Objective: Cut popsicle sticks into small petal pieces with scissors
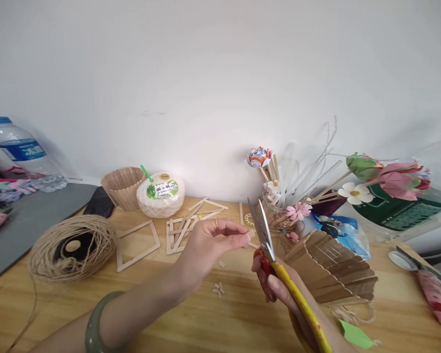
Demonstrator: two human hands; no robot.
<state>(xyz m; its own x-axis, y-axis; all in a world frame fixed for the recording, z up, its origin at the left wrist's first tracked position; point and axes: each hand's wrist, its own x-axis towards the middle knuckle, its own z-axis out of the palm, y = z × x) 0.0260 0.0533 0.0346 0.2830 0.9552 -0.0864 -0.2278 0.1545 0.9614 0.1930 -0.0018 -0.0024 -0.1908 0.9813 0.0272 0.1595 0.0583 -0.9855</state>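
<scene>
Scissors, red and yellow handles, sit in the right hand, low and right of centre above the wooden table; blades point up and away, only slightly parted. Right hand fingers are curled closed round the handles. Left hand is raised just left of the blades, thumb and fingertips pinched together on a small pale wood piece held right at the blade edge; too small to tell its exact shape. Ring on one left finger, green bangle on the left wrist. A few tiny wood offcuts lie on the table under the hands. Behind the right hand stands a fan-shaped stack of craft sticks, tilted, touching the table. Flat stick frames and loose sticks lie further back toward the wall. Ball of jute twine at left, one strand trailing off toward the near edge. At the back: a coconut drink with green straw, just beside a paper cup liner; water bottle far left; paper flowers on sticks at right.
</scene>
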